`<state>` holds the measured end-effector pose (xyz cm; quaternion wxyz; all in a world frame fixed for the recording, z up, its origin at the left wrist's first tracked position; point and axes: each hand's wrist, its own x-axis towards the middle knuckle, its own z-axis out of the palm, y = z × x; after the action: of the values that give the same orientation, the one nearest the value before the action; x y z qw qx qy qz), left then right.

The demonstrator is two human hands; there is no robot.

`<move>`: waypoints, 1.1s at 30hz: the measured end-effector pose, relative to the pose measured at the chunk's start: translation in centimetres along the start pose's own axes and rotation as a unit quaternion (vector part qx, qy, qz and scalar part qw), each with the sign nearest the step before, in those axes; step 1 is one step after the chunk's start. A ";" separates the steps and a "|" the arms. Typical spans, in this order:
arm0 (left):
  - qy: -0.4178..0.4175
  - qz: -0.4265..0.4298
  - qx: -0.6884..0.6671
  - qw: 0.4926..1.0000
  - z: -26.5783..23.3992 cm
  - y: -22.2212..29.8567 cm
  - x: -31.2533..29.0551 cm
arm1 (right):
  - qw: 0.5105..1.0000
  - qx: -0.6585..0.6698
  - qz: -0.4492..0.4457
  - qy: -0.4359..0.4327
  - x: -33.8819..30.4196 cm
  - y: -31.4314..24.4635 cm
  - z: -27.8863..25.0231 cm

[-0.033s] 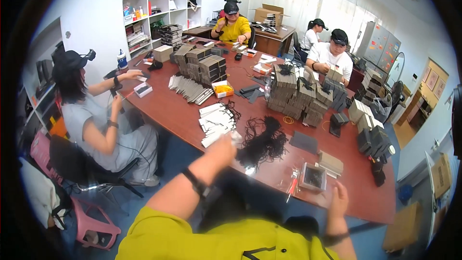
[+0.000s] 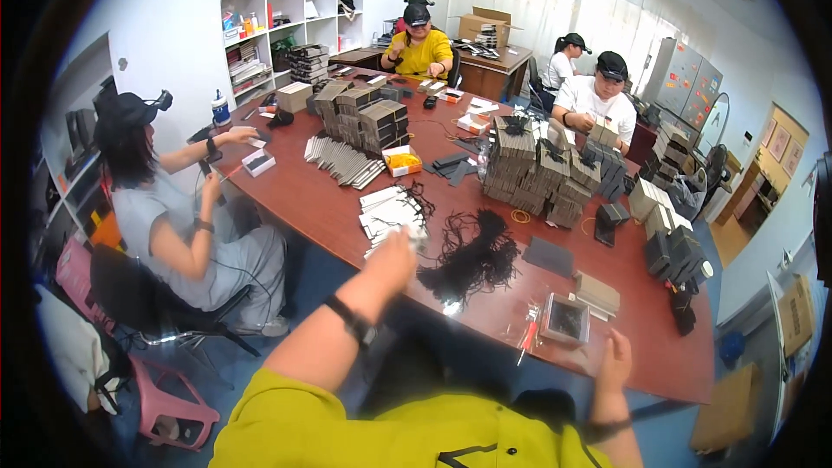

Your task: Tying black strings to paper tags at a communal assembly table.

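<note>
My left hand (image 2: 392, 262) is raised over the near edge of the red-brown table, its fingers closed. At its fingertips is a small pale thing, too blurred to name. Just beyond lies a spread of white flat strips (image 2: 381, 212) with black cords on them. Right of the hand is a tangled heap of black cords (image 2: 472, 247). By the table's near right edge, my right hand (image 2: 614, 361) is held up with fingers stretched upward and nothing seen in it. Close to it sits a clear box (image 2: 564, 319) with dark contents, beside a red-and-white pen-like tool (image 2: 527, 335).
Grey-brown flat pieces stand in stacks (image 2: 529, 169) at centre right and more stacks (image 2: 362, 113) farther back. An orange-filled box (image 2: 401, 160) lies between. Several people sit around the table (image 2: 303, 199). A pink stool (image 2: 173, 407) stands on the floor at left.
My left hand has shifted slightly left and away from me, with the pale thing at its fingertips. My right hand has barely moved.
</note>
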<state>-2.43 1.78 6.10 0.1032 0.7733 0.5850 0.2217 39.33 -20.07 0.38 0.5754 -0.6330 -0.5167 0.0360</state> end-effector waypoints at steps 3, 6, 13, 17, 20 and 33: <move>0.053 0.042 0.103 0.992 2.6 -6.0 3.3 | 0.978 -0.203 -0.053 -0.021 -0.2 0.9 -1.3; 0.015 0.093 0.146 0.985 6.8 -8.9 4.5 | 0.943 -0.322 -0.077 -0.022 -0.5 1.9 -1.2; 0.144 0.074 0.075 0.984 8.6 -7.3 6.9 | 0.904 -0.424 0.021 -0.055 -0.6 1.2 0.1; 0.148 0.130 -0.082 0.977 7.7 -0.8 6.9 | 0.908 -0.414 0.017 -0.060 -0.6 1.1 0.0; 0.049 0.145 -0.144 0.978 8.7 4.0 6.8 | 0.913 -0.404 0.014 -0.055 -0.7 0.8 -0.1; -0.055 -0.009 -0.187 0.981 6.0 6.3 8.2 | 0.921 -0.386 -0.007 -0.043 -0.7 1.3 -0.2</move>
<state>7.59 8.32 5.29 0.2796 0.7463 0.5333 0.2836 39.92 -20.42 -0.99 0.2639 -0.8000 -0.5194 -0.1433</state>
